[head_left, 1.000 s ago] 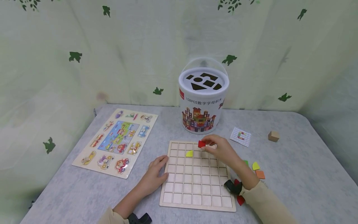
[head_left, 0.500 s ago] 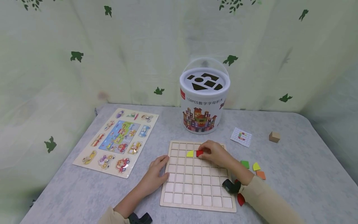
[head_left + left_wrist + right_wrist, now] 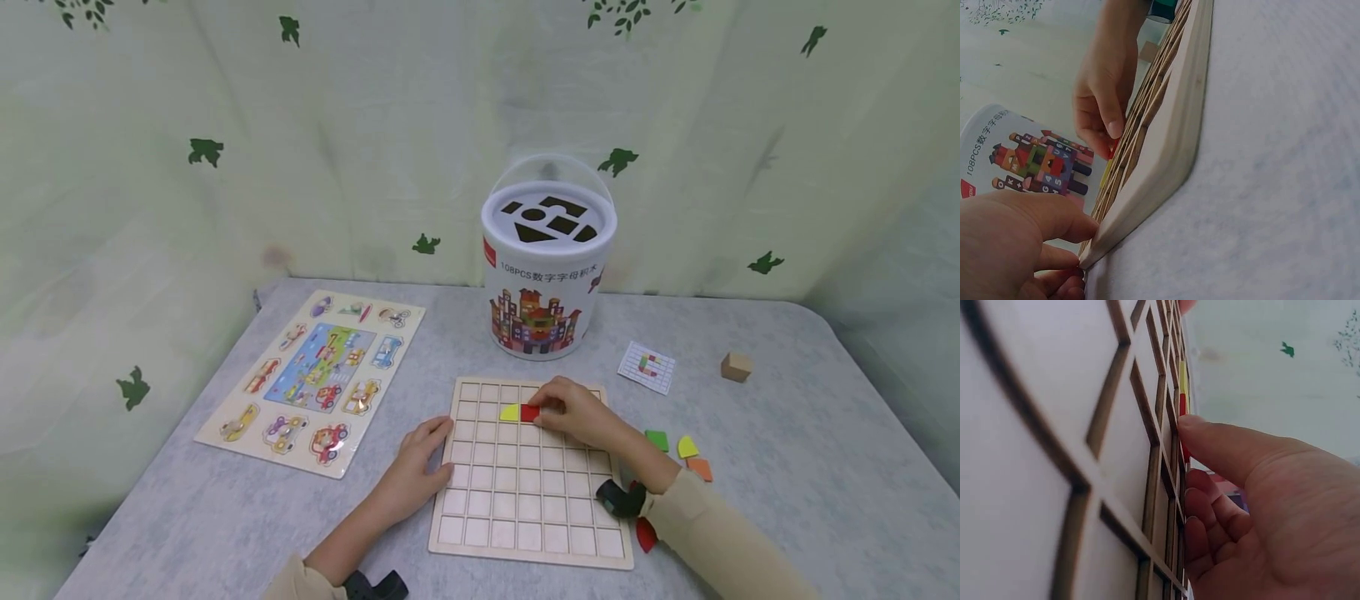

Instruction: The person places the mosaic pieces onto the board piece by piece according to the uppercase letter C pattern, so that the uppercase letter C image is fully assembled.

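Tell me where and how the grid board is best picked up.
I'd take the grid board midway along its left and right edges, coming in from both sides. It lies flat, wide and thin, so opposite edges should keep it level and the yellow tile in place. Mind the red piece by its near right corner.

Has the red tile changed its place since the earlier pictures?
Yes. In the head view, the red tile went left and lower: earlier it was above and right of the yellow quarter-circle tile; now just right of it, in the same row.
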